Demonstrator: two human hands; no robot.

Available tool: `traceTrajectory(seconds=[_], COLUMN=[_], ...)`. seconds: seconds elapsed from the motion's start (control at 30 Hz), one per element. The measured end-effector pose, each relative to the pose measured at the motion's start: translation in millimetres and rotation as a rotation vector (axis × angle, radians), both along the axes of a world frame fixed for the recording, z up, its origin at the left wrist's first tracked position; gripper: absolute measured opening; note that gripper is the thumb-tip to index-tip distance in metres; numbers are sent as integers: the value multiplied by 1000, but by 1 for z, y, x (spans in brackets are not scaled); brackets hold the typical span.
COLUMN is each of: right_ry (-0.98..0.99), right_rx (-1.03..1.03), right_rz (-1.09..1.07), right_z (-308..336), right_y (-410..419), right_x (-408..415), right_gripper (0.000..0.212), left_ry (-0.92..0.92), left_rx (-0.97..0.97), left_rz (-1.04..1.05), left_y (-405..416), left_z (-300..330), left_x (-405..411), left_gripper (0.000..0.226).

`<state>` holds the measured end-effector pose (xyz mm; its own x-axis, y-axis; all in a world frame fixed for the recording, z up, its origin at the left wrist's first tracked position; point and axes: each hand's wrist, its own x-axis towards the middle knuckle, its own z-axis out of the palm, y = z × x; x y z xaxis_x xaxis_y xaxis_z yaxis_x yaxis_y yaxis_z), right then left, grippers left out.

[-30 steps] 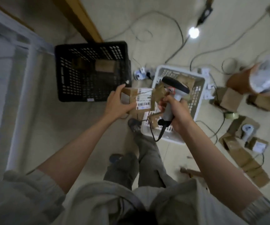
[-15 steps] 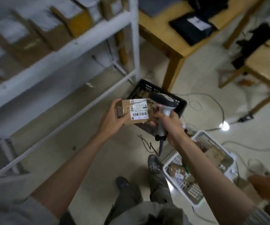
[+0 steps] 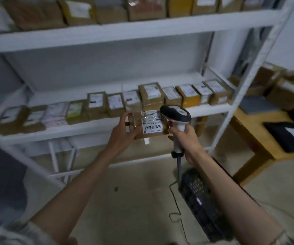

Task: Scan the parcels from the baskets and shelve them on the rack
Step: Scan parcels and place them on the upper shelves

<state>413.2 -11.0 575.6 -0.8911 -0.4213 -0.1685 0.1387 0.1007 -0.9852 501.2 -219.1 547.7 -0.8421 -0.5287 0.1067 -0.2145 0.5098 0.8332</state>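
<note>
A pale wall [image 3: 291,32] rises behind, and a dull beige floor [image 3: 125,200] spreads below under dim light. At the right stands a wooden table [image 3: 254,131], with a thin cable [image 3: 175,213] trailing across the floor.

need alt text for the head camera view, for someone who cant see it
A person's left hand holds a small brown parcel, barcode label up, while the right hand grips a handheld scanner beside it. Ahead stands a white rack with rows of labelled parcels on two shelves; a black basket sits on the floor below.
</note>
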Motion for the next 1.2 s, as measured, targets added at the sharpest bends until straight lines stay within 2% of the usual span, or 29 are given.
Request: traceTrajectory(seconds=[0.07, 0.23, 0.5, 0.63, 0.8, 1.07, 1.2], right_ry=[59, 193, 312, 312, 358, 383, 407], right_rx=[-27, -54, -50, -52, -23, -75, -54], right_rz=[63, 195, 287, 328, 382, 443, 409], right_z=[18, 57, 90, 99, 106, 119, 126], right_y=[-16, -41, -53, -48, -40, -28, -17], right_x=[-1, -6, -15, -22, -27, -31, -36], right_gripper=[20, 25, 23, 30, 20, 26, 21], left_ry=[56, 207, 221, 279, 335, 394, 390], left_rx=[-19, -76, -220, -241, -265, -276, -313], left_rz=[49, 137, 267, 317, 355, 325, 354], left_y=[-15, -35, -54, -56, -52, -41, -36], left_z=[21, 69, 110, 126, 145, 157, 161], left_x=[4, 4, -2, -6, -14, -23, -25], left_gripper=[56, 53, 63, 65, 67, 73, 74])
